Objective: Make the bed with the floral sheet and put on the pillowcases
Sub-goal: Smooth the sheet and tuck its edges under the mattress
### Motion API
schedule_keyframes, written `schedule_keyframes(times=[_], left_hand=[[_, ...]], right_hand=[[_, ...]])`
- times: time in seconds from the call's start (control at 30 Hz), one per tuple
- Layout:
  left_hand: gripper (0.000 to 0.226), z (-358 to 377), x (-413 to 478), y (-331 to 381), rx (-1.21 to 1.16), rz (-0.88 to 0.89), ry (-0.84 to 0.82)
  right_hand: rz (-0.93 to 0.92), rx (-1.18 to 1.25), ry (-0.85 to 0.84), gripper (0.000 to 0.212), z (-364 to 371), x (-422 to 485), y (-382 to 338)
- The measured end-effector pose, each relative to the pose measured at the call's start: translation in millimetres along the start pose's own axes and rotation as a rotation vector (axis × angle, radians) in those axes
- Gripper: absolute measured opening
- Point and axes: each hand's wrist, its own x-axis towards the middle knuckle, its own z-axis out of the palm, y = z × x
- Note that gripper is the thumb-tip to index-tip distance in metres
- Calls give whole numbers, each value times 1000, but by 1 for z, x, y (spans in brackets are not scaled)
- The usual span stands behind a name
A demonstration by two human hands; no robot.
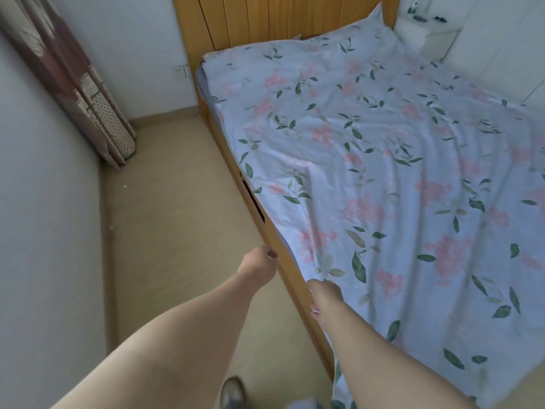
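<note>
While standing by the wooden side rail (pixel 250 199), looking down on floral sheet (pixel 383 172) spread over the mattress (pixel 201 79), wrinkled all over, not tucked. Covers nearly the whole top; leaves a grey-blue strip of mattress bare at the far left corner. Hangs over the rail near the bottom of view, down toward the floor (pixel 177 187). Bunched up at the far end against the headboard (pixel 265 19), with one pointed corner sticking up.

Left grip (pixel 259 262): fingers curled, right at the rail's outer edge, just beside the sheet's hem; cannot tell if pinching cloth or nothing. Right grip (pixel 324 295): clamped on the sheet's edge, fingers curled down over it at the rail. Both forearms bare, reaching forward.

Also seen: patterned curtain (pixel 76 84) bunched in the left corner, wall socket (pixel 181 70) beside the headboard, white ledge (pixel 424 28) with small dark items past the far right of the sheet, one shoe (pixel 233 391) on the floor at the bottom edge.
</note>
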Motion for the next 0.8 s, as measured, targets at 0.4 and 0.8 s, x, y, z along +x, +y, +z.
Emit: schedule_keyframes(times=[0.4, 0.8], left_hand=[[25, -127, 191, 47, 10, 28, 1], [13, -274, 392, 115, -157, -4, 81]], right_hand=[[-58, -17, -12, 26, 112, 95, -187], [-151, -122, -51, 27, 216, 185, -425]])
